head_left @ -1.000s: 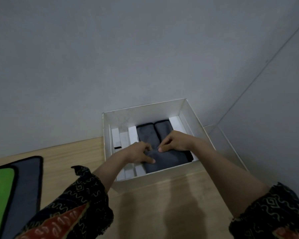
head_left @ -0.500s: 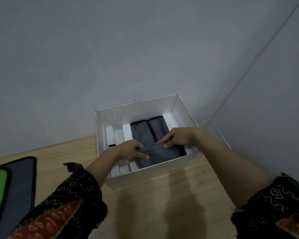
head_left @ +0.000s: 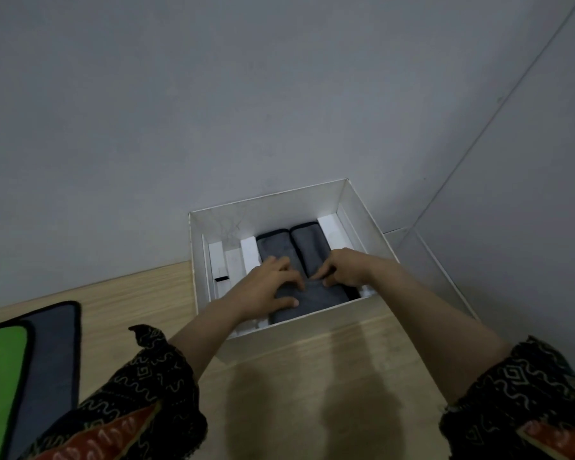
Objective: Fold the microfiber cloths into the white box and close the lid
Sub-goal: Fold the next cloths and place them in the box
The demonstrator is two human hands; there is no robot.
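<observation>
We press the top grey cloth (head_left: 316,298) flat in the white box (head_left: 279,330) with our left hand (head_left: 263,290) spread open and our right hand (head_left: 342,268) pinching its far edge; squaring its corners first should let the lid close.

Plain indoor corner, grey walls (head_left: 213,111) – wooden tabletop (head_left: 312,376)

Left hand (head_left: 266,287) and right hand (head_left: 344,267) covered the middle of the grey cloths (head_left: 309,302); green cloth (head_left: 0,366) cut off at left edge.

Folded cloths (head_left: 292,247) lie in the box (head_left: 273,204) on the table (head_left: 312,376), against the wall (head_left: 213,94).
</observation>
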